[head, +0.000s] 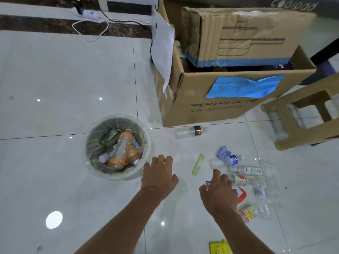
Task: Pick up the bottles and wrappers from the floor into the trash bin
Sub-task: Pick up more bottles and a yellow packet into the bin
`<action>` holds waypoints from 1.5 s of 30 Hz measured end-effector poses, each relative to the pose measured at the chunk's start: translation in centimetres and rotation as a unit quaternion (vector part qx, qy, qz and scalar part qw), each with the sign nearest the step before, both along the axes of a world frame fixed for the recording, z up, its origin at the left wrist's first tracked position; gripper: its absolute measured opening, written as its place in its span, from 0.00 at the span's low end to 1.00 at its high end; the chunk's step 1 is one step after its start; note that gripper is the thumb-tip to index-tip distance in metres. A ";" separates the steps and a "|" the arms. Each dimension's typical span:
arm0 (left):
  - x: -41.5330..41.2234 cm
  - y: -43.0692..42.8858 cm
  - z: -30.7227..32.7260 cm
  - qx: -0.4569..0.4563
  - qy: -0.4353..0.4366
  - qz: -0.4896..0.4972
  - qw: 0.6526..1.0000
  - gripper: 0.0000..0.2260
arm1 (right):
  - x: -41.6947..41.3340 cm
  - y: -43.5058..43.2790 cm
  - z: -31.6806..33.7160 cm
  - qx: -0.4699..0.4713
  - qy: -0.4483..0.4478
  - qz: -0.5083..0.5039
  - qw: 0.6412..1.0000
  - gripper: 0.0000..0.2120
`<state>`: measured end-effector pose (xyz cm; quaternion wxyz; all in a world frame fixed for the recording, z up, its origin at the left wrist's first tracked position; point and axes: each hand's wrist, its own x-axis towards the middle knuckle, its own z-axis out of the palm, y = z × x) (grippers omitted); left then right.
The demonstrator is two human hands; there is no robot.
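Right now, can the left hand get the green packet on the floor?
Probably yes. The green packet lies on bare floor just right of the left hand, with nothing between them, and that hand is open and holds nothing.

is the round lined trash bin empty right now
No, the round white plastic-lined trash bin holds several orange-labelled bottles and a dark green carton.

Orange bottles [122,149], yellow wrapper [220,248]
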<state>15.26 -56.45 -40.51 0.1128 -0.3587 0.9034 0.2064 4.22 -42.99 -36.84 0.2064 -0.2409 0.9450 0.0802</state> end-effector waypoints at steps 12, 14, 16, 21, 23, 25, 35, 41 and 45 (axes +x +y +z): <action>-2.6 7.6 -3.9 0.014 -0.016 -0.002 1.000 0.23 | -3.8 8.1 -3.6 -0.023 -0.003 -0.030 0.999 0.26; -3.4 9.2 -4.9 0.016 -0.016 -0.006 1.000 0.23 | -4.8 10.1 -4.9 -0.017 -0.005 -0.050 0.999 0.28; -4.4 10.8 -6.0 0.011 -0.021 -0.013 1.000 0.23 | -6.1 12.3 -6.4 -0.012 -0.006 -0.069 0.998 0.29; -7.2 15.4 -9.9 -0.008 -0.041 -0.032 0.999 0.24 | -9.5 18.2 -11.2 -0.015 -0.017 -0.118 0.993 0.29; -8.0 17.8 -11.9 -0.009 -0.060 -0.041 0.997 0.24 | -10.3 21.0 -13.3 -0.015 -0.023 -0.132 0.991 0.29; -8.7 20.5 -13.9 -0.004 -0.079 -0.047 0.996 0.24 | -10.8 24.2 -15.2 -0.009 -0.036 -0.144 0.989 0.29; -10.1 33.3 -23.0 0.004 -0.128 -0.075 0.989 0.25 | -11.2 35.9 -23.2 0.039 -0.089 -0.139 0.986 0.26; -11.4 35.3 -26.8 -0.027 -0.123 -0.103 0.987 0.21 | -13.1 36.7 -27.5 0.030 -0.064 -0.118 0.991 0.26; -11.9 36.5 -28.9 -0.014 -0.134 -0.152 0.979 0.21 | -15.3 34.7 -30.5 -0.009 -0.054 -0.136 0.989 0.29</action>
